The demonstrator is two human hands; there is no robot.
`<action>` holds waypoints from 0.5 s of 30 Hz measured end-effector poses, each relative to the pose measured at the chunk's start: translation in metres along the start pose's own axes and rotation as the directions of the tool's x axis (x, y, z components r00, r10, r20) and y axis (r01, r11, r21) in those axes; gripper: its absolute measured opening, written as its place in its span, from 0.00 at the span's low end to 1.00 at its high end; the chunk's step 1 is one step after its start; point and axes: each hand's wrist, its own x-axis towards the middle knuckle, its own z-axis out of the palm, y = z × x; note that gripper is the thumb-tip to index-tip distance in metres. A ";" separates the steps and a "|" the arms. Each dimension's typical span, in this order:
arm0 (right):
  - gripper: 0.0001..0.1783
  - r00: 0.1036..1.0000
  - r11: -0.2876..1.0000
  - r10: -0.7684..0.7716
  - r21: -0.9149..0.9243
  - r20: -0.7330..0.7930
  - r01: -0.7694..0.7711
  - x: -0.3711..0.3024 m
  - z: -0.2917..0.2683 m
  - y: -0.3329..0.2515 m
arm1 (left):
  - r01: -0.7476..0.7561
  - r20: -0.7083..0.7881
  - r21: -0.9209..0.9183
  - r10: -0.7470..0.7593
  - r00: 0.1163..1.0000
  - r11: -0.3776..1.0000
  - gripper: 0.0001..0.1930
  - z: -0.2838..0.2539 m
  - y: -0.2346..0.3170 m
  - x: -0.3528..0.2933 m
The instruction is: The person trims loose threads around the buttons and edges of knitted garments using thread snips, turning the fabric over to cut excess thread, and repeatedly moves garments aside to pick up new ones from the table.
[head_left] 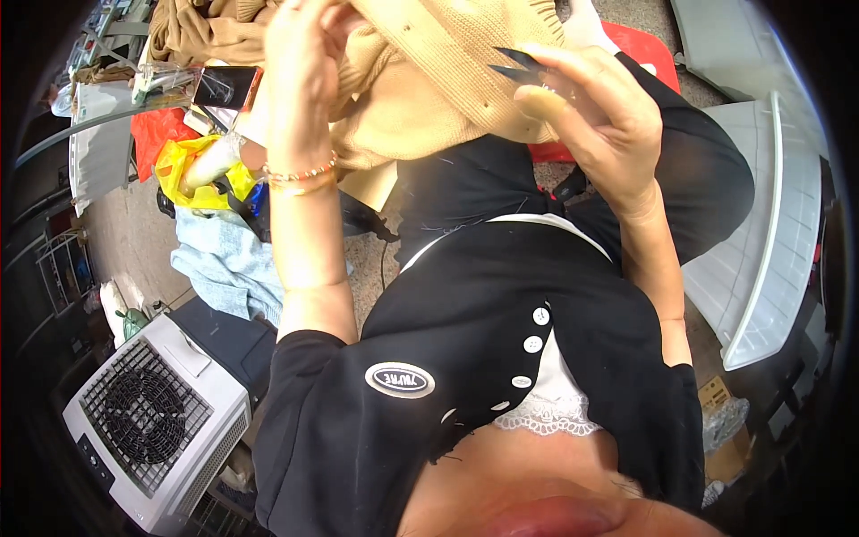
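A tan knitted cardigan (420, 112) with a buttonhole band lies across my lap at the top of the view. My left hand (309, 63) is closed at its upper left edge, fingers curled on the knit and partly cut off by the picture's edge. Over the cardigan's right side, my right hand (613, 116) holds a small pair of thread snips (519, 69). Their two dark pointed blades are spread apart and point left, above the band. The snips' handle is mostly hidden inside my fingers.
More tan knitwear (210, 40) is heaped at the far left, near a phone (224, 88). Below it are a yellow bag (170, 166) and light blue cloth (224, 259). An air cooler (148, 403) stands lower left. A white panel (747, 233) flanks my right; red plastic (649, 54) shows beyond my legs.
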 end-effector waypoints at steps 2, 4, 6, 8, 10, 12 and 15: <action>0.21 1.000 1.000 0.014 0.004 0.017 -0.014 0.000 0.002 0.003 | 0.022 -0.086 0.203 -0.005 0.996 0.979 0.18 -0.037 -0.010 -0.006; 0.18 0.999 1.000 -0.028 -0.002 -0.022 0.028 0.003 0.005 0.008 | -0.130 -0.117 0.291 0.171 0.978 0.948 0.18 -0.022 -0.002 -0.035; 0.18 0.997 0.996 -0.078 -0.046 -0.003 0.078 0.005 0.004 0.011 | -0.275 -0.136 0.408 0.356 0.925 0.870 0.15 -0.013 -0.001 -0.055; 0.18 0.997 0.996 -0.083 -0.045 -0.008 0.082 0.008 0.008 0.010 | -0.232 -0.136 0.481 0.333 0.933 0.845 0.11 -0.008 0.004 -0.074; 0.18 0.996 0.995 -0.088 -0.045 -0.011 0.087 0.012 0.013 0.009 | -0.125 0.011 0.507 0.139 0.990 0.853 0.12 -0.011 0.006 -0.086; 0.19 0.992 0.989 -0.125 -0.083 0.015 0.126 0.016 0.018 0.010 | 0.003 -0.020 0.424 0.006 1.000 0.906 0.12 -0.003 0.002 -0.087; 0.19 0.984 0.973 -0.181 -0.148 0.004 0.179 0.019 0.023 0.011 | 0.082 -0.041 0.321 -0.072 0.997 0.944 0.13 0.000 0.000 -0.079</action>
